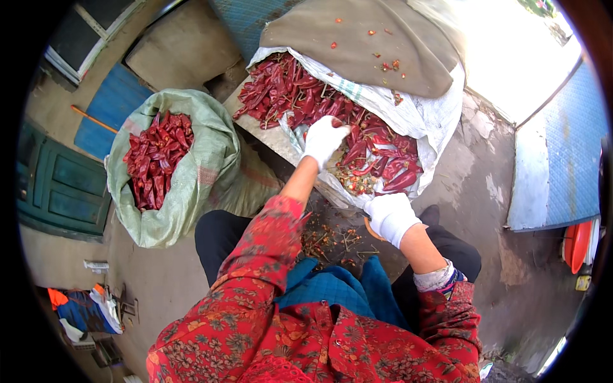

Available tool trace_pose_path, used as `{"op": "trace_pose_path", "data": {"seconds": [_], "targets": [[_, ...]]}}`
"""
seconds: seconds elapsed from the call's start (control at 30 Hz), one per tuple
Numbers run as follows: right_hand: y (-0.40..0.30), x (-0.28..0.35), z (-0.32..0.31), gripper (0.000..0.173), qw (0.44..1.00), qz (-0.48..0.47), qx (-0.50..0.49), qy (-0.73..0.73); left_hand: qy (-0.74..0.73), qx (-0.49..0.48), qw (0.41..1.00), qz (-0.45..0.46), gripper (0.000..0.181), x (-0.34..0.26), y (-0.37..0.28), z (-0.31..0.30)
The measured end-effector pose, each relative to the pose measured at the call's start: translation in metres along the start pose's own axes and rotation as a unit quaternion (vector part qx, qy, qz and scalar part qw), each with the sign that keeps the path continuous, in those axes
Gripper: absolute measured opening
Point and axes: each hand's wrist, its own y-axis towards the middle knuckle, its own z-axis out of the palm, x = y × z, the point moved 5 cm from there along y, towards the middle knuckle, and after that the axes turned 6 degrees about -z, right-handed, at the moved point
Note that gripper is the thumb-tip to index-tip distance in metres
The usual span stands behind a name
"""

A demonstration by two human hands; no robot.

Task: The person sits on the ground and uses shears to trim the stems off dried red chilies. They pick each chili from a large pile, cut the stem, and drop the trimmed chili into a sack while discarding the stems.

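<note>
My left hand [325, 140], in a white knit glove, reaches into a heap of dried red chili peppers [306, 98]. Its fingers curl at the heap's near edge; red shows between thumb and forefinger, but I cannot tell whether a pepper is gripped. The heap spills from the mouth of a white woven sack [431, 117]. My right hand [392, 216], also gloved, is closed on an orange-handled tool [374, 230], perhaps scissors, mostly hidden by the hand. It is by the sack's near edge, just below loose peppers [400, 179] and cut stem bits [357, 184].
At left stands a green woven sack [191, 191], open and full of red peppers [160, 160]. Brown cloth [364, 43] covers the white sack. Stem scraps [330, 239] litter the ground between my knees. A blue quilted panel [560, 143] stands at right.
</note>
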Motion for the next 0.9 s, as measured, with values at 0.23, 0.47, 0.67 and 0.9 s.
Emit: {"op": "trace_pose_path", "data": {"seconds": [0.23, 0.47, 0.67, 0.9], "targets": [[-0.004, -0.032, -0.035, 0.018, 0.986, 0.096, -0.136, -0.019, 0.035, -0.033, 0.998, 0.03, 0.051, -0.003, 0.0, 0.03], [0.006, -0.036, -0.045, 0.023, 0.954, 0.143, -0.264, -0.006, -0.118, -0.146, 0.974, 0.13, 0.033, -0.004, -0.071, -0.018], [0.014, -0.02, -0.046, 0.023, 0.937, 0.073, -0.332, 0.074, -0.004, -0.169, 0.969, 0.182, 0.035, -0.037, -0.118, -0.043], [0.014, -0.012, -0.045, 0.023, 0.805, -0.189, -0.273, 0.492, -0.325, 0.004, 0.939, 0.111, 0.023, -0.017, -0.119, -0.043]]}}
